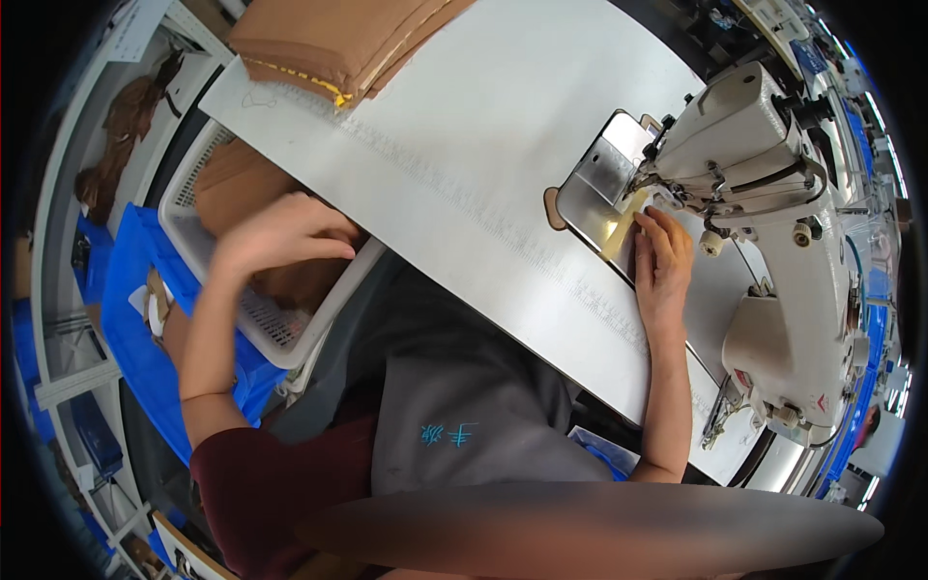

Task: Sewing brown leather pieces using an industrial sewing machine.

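Observation:
My left hand (290, 234) hangs over a white perforated basket (179, 198) of brown pieces (232, 184), just below the table's edge. Its fingers are loosely bent and apart, with no piece visibly gripped. At the sewing machine (764, 135), my right hand (662, 271) rests on the steel bed plate (590, 188) below the needle area, fingers curled and close together beside a yellowish lit strip (619, 227). Whatever lies under those fingertips is too hidden to make out. A stack of brown pieces with yellow edging (343, 39) lies on the far left of the white table (454, 193).
A blue crate (130, 290) holding scraps sits left of the basket. Metal shelving (68, 387) with brown items and blue bins lines the left side. The machine's tall body occupies the right of the table, and more workstations run along the far right.

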{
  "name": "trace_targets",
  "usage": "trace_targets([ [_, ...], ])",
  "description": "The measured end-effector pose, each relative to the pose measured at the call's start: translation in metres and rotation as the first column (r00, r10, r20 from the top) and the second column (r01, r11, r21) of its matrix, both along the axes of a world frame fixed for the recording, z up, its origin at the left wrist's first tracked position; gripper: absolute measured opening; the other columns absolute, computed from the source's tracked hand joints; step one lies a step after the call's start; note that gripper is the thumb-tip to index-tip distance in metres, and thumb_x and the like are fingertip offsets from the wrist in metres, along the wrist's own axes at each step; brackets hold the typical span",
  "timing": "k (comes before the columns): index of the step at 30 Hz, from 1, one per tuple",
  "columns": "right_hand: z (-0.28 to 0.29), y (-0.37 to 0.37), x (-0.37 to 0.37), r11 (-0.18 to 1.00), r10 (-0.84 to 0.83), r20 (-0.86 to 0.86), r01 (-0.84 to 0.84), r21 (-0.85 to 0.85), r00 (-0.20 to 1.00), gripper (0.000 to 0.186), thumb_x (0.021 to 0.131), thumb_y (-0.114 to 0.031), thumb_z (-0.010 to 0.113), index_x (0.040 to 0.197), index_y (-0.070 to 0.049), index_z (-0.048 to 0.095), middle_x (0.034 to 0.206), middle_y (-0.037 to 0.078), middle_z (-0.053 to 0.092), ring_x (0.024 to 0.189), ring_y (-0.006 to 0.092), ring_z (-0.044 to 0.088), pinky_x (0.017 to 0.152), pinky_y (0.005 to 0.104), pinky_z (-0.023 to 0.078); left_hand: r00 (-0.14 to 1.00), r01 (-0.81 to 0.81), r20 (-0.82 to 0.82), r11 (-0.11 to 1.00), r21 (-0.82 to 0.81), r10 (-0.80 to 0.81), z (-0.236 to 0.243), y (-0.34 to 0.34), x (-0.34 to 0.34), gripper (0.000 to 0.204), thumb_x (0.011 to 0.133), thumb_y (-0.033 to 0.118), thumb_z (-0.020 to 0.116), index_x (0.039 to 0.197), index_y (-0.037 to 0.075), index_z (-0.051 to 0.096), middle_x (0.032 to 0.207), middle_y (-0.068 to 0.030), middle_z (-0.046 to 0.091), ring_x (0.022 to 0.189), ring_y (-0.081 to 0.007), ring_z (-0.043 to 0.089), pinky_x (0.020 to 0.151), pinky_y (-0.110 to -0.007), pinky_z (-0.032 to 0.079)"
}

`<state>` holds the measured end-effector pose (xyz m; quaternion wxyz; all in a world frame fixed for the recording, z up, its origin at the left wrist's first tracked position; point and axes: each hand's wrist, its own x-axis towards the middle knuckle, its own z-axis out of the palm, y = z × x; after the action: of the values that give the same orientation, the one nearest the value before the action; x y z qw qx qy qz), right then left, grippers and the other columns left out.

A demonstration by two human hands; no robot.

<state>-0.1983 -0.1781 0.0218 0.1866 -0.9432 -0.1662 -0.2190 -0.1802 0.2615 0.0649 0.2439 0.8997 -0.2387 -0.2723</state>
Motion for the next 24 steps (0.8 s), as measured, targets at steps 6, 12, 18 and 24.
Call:
trace_targets([
  [6,0.005,0.007,0.002,0.999,0.021,0.001,-0.021,0.037,1.0,0.019,0.088,-0.002,0.061,0.106,-0.003,0.067,0.114,0.013,0.064,0.103,0.0333,0.061,0.086,0.0408,0.048,0.671,-0.065,0.718,0.979,-0.194,0.187,0.073,0.032,0.144,0.016,0.091,0.014,0.058,0.091,-0.001,0.063,0.083,-0.0056,0.064,0.084,-0.0152,0.061,0.08,-0.028,0.048],
  [12,0.002,0.001,0.001,0.996,-0.042,-0.037,0.044,0.082,0.998,0.019,0.088,-0.004,0.062,0.107,-0.004,0.067,0.115,0.013,0.064,0.102,0.0328,0.06,0.089,0.0408,0.046,0.81,-0.008,0.581,0.988,0.151,-0.083,0.074,0.056,0.218,0.018,0.091,0.016,0.055,0.084,-0.001,0.055,0.072,-0.0001,0.049,0.072,-0.0132,0.05,0.068,-0.027,0.042],
  [18,0.002,0.003,0.001,0.994,-0.031,-0.043,0.035,0.106,0.999,0.02,0.087,-0.003,0.063,0.106,-0.005,0.067,0.115,0.011,0.065,0.099,0.0333,0.06,0.086,0.0399,0.047,0.677,-0.472,0.168,0.597,-0.649,0.717,0.054,0.089,0.211,0.018,0.095,0.016,0.048,0.093,0.009,0.064,0.1,0.0034,0.066,0.089,-0.0064,0.06,0.085,-0.022,0.048],
  [24,0.009,0.009,-0.007,0.942,0.329,0.175,-0.336,0.01,0.928,0.034,0.074,0.003,0.069,0.107,-0.001,0.064,0.111,0.014,0.066,0.092,0.0291,0.064,0.073,0.0372,0.048,0.945,-0.015,0.305,0.947,-0.322,0.119,0.011,-0.09,0.07,0.013,0.091,0.019,0.06,0.088,0.008,0.065,0.085,-0.0071,0.068,0.072,-0.0186,0.063,0.067,-0.033,0.051],
])
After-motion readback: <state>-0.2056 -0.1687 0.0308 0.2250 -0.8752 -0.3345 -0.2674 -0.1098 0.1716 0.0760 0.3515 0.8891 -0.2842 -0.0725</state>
